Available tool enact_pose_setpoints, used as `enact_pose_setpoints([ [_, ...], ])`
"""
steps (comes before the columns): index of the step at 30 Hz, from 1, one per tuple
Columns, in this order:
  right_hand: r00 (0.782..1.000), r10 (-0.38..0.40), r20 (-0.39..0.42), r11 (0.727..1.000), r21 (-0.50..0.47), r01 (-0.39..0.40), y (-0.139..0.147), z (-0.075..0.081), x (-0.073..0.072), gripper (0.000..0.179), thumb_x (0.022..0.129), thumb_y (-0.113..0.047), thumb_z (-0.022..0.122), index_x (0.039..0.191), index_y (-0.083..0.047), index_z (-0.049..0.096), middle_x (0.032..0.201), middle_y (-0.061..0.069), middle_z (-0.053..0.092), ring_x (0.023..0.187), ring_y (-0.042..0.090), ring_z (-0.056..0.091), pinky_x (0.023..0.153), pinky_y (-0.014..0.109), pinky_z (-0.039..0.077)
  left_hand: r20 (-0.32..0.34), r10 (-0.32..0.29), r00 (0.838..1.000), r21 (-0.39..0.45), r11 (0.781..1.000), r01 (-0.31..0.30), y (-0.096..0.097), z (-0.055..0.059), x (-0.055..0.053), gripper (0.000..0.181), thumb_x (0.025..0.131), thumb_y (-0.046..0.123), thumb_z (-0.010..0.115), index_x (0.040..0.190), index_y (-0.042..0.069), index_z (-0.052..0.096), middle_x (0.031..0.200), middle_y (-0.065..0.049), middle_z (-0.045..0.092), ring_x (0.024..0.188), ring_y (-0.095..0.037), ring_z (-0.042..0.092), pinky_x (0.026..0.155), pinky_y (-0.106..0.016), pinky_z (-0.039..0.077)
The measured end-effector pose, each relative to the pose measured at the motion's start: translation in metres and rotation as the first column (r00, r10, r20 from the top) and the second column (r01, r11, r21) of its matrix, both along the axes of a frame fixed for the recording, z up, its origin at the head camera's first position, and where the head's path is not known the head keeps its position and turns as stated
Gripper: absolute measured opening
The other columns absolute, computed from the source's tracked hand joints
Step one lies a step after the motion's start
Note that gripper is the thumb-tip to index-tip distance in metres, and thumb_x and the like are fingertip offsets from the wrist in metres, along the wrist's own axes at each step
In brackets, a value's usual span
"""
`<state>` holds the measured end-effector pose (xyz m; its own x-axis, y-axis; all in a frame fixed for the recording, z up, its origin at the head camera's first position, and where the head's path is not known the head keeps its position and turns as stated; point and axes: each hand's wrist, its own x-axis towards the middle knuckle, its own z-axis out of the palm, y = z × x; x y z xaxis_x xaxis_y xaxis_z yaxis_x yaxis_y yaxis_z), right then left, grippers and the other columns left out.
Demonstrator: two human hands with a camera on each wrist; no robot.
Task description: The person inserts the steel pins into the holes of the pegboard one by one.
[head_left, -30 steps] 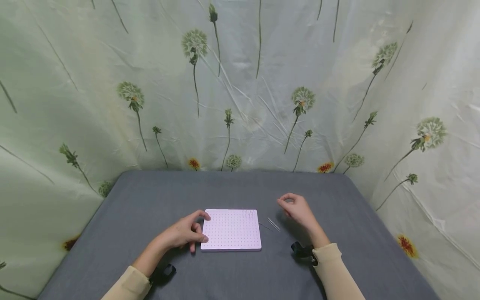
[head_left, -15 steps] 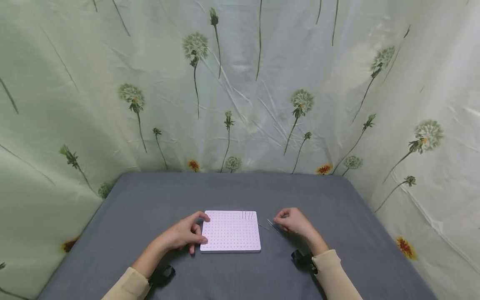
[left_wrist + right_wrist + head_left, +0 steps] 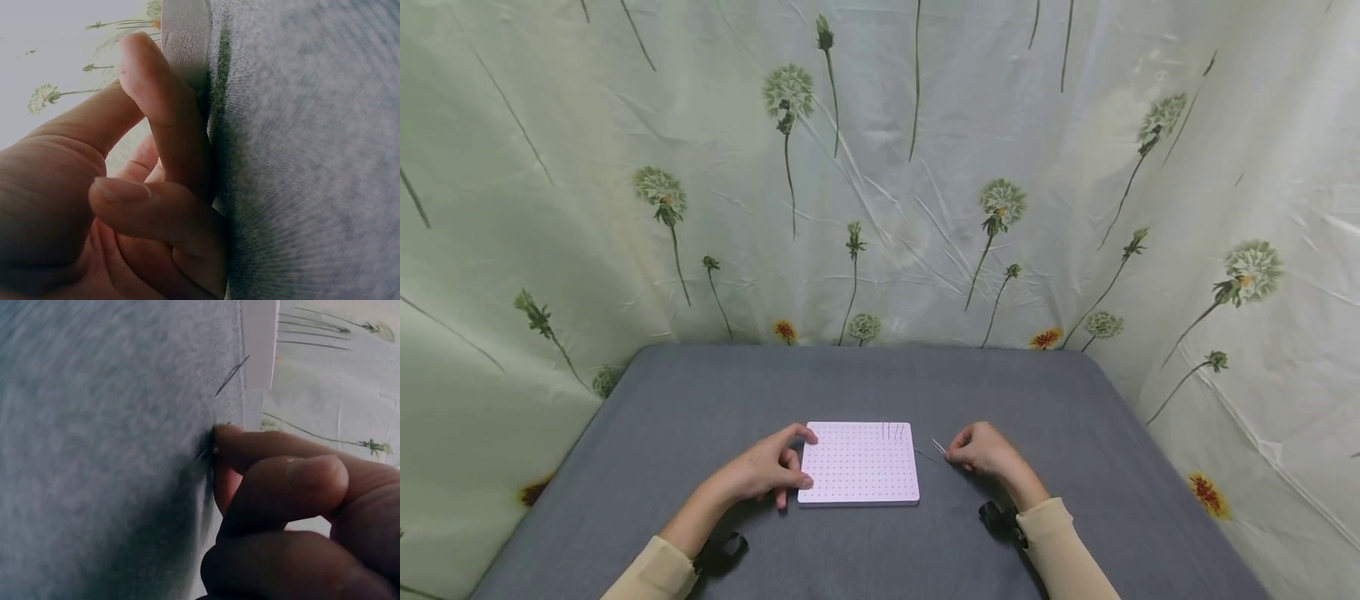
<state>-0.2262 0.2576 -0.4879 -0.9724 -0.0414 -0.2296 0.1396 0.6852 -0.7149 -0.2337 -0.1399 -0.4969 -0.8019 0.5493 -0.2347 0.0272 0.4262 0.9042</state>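
The pegboard (image 3: 857, 467), upright pins (image 3: 892, 431) in its far right corner, lies well inside the table's (image 3: 775, 383) far edge. The left hand (image 3: 758, 468) grips the board's left edge, thumb and forefinger apart; the right hand (image 3: 987, 452) pinches loose pins (image 3: 937, 445) beyond its right edge.

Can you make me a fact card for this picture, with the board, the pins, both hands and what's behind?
Board: pale, flat, dotted with rows of little holes
Standing pins: four, upright at the board's far right corner
Loose pin: lying on the table, right of the board
Left hand: holding the board's left edge
Right hand: fingertips pinching thin pins
Table: grey
Behind: pale curtain with dandelions on it
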Motion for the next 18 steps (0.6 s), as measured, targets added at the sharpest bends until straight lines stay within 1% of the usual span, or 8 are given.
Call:
enact_pose_setpoints([
  [6,0.999,0.017,-0.036,0.998,0.054,-0.015,-0.006,0.0014,0.0025,0.011,0.082,-0.003,0.076,0.071,-0.004,0.074,0.048,-0.008,0.049,0.049,0.008,0.046,0.054,0.023,0.038,0.004,0.007,1.0,-0.014,1.0,-0.007,-0.0003,-0.0002,-0.001,0.06,0.092,0.019,0.084,0.14,0.011,0.049,0.071,-0.001,0.063,0.048,-0.011,0.062,0.043,-0.024,0.033],
  [10,0.999,0.014,-0.046,0.997,0.08,-0.011,-0.0095,0.001,0.0035,0.011,0.078,0.0,0.068,0.069,-0.006,0.072,0.049,-0.007,0.049,0.05,0.009,0.047,0.053,0.023,0.039,0.007,0.013,1.0,-0.025,1.0,-0.013,0.0004,0.0003,-0.0013,0.06,0.092,0.019,0.084,0.14,0.012,0.049,0.071,-0.001,0.063,0.048,-0.011,0.062,0.043,-0.024,0.033],
  [12,0.999,0.015,-0.045,0.996,0.084,-0.012,-0.0105,0.0004,0.0038,0.013,0.078,0.0,0.067,0.067,-0.006,0.07,0.049,-0.007,0.049,0.051,0.009,0.047,0.054,0.023,0.039,0.01,0.015,1.0,-0.029,0.999,-0.014,0.0007,0.0004,-0.0013,0.06,0.092,0.019,0.084,0.14,0.012,0.049,0.071,-0.001,0.063,0.048,-0.011,0.062,0.043,-0.024,0.033],
  [16,0.999,0.021,-0.034,0.997,0.07,-0.019,-0.0094,-0.0025,0.003,0.016,0.08,-0.003,0.069,0.065,-0.008,0.066,0.051,-0.006,0.049,0.051,0.009,0.046,0.053,0.023,0.037,0.021,0.016,1.0,-0.024,1.0,-0.016,0.0009,0.0004,-0.0009,0.06,0.092,0.018,0.084,0.14,0.012,0.049,0.071,-0.001,0.062,0.048,-0.011,0.062,0.043,-0.024,0.033],
  [18,0.999,0.024,-0.027,0.999,0.036,-0.023,-0.0077,-0.0042,0.0022,0.018,0.083,-0.006,0.071,0.067,-0.009,0.065,0.052,-0.006,0.049,0.051,0.008,0.045,0.053,0.023,0.036,0.021,0.017,1.0,-0.022,1.0,-0.016,0.0011,0.0003,-0.0008,0.06,0.092,0.018,0.084,0.14,0.012,0.049,0.071,-0.001,0.062,0.048,-0.011,0.062,0.043,-0.024,0.033],
])
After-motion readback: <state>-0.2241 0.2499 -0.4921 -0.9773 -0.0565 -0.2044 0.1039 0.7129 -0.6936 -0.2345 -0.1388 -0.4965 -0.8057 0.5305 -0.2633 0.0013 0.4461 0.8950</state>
